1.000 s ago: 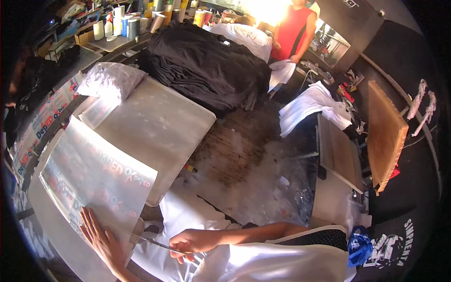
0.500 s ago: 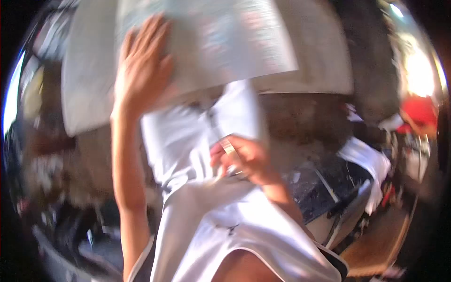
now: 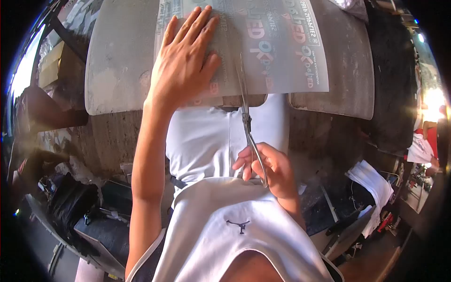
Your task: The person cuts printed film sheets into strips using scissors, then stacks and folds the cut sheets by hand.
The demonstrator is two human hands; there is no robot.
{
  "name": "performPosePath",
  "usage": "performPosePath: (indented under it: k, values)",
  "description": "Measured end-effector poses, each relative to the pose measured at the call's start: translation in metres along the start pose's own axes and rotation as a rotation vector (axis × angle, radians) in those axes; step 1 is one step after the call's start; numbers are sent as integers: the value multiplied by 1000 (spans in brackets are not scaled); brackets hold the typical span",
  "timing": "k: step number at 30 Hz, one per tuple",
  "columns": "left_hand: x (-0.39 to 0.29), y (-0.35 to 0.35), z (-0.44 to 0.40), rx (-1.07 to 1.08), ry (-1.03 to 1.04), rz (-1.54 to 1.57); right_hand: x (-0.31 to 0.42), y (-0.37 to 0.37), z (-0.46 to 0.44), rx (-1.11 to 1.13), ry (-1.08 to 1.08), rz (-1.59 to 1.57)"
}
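My left hand [image 3: 185, 63] lies flat with its fingers spread on a translucent printed sheet [image 3: 291, 61]. Red and blue lettering shows on the sheet, which rests on a grey board [image 3: 120, 61]. Below the sheet's near edge, my right hand [image 3: 268, 169] grips the handles of long metal scissors [image 3: 246, 122]. The scissors point away from me, and their blades overlap the sheet near its middle. Whether the blades are above or below the sheet is hard to tell.
Dark cloth [image 3: 392, 70] is piled at the upper right. White cloth [image 3: 371, 192] hangs over a black surface at the right. A person in red [image 3: 431, 141] stands at the far right, holding white cloth. A cardboard box [image 3: 51, 66] is at the upper left.
The view has swung round toward my lap and the sheet. My right hand has brought the scissors up to the sheet's near edge, while my left hand stays flat on the sheet.
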State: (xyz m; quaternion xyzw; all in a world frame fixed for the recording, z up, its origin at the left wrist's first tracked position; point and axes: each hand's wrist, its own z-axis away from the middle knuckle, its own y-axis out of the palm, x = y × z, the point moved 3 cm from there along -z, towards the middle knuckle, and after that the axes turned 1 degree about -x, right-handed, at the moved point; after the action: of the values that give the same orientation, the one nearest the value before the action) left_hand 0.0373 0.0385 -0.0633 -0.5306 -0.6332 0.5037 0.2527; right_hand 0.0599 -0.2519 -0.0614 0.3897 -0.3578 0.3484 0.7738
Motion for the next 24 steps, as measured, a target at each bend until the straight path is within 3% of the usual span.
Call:
performPosePath:
  k: [24]
  values:
    - [-3,-16,-7,84,20,98,-2,3,4,18,-17,67]
